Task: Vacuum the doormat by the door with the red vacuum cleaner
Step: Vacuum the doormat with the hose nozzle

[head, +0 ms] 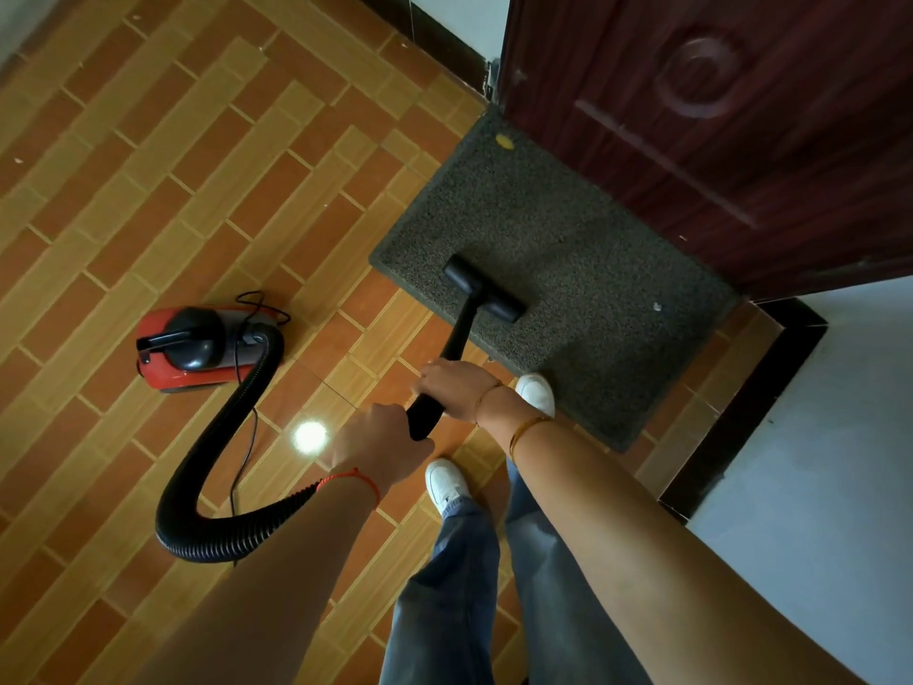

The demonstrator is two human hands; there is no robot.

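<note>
Both hands, left hand (pixel 383 440) and right hand (pixel 452 388), grip wand (pixel 457 338); keep floor nozzle (pixel 484 289) flat, sweep doormat (pixel 568 249) toward 12 o'clock.

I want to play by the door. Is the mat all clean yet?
Not yet. Both hands, the left hand and right hand, hold the black wand, and its nozzle sits on the doormat. A yellow bit and a white speck remain on it. The red vacuum cleaner waits nearby.
</note>
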